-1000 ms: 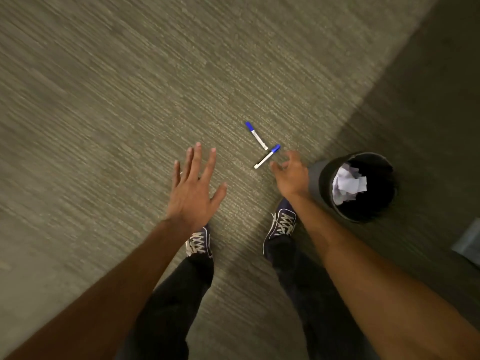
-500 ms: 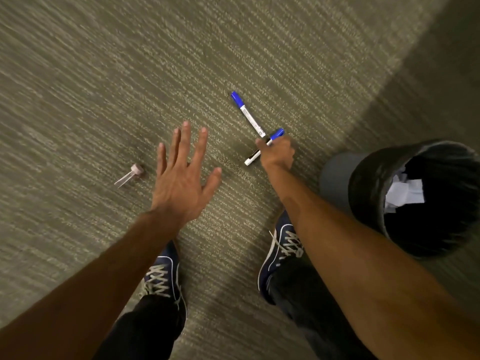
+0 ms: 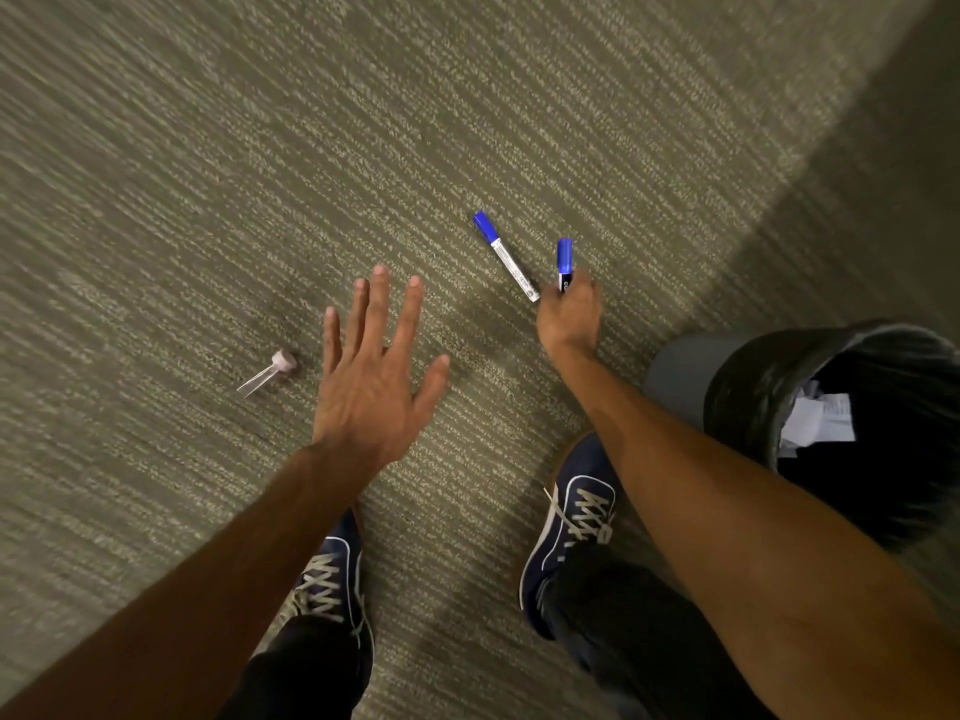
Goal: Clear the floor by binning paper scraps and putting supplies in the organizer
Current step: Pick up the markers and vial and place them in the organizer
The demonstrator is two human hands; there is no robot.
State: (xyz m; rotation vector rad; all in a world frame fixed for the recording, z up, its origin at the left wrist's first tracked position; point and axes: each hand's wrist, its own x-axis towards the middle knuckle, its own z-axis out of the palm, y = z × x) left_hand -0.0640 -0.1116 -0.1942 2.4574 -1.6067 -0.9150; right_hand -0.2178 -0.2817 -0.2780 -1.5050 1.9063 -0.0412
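Two blue-capped white markers are on the carpet ahead of me. My right hand [image 3: 569, 314] is closed around one marker [image 3: 564, 262], whose blue cap sticks up out of the fist. The other marker [image 3: 505, 256] lies slantwise on the carpet just left of that hand, its white end close to my knuckles. My left hand [image 3: 374, 371] hovers above the carpet with fingers spread and holds nothing. A small pink binder clip [image 3: 271, 372] with silver arms lies on the floor just left of my left hand.
A bin lined with a black bag [image 3: 743, 387] stands at the right beside my right arm, with crumpled white paper [image 3: 821, 418] inside. My two dark blue shoes [image 3: 571, 527] are planted on the striped carpet [image 3: 208, 174] below my hands.
My right hand has closed on the nearer marker and lifted it from lying flat to pointing upward. The view dropped closer to the floor, bringing the binder clip into sight.
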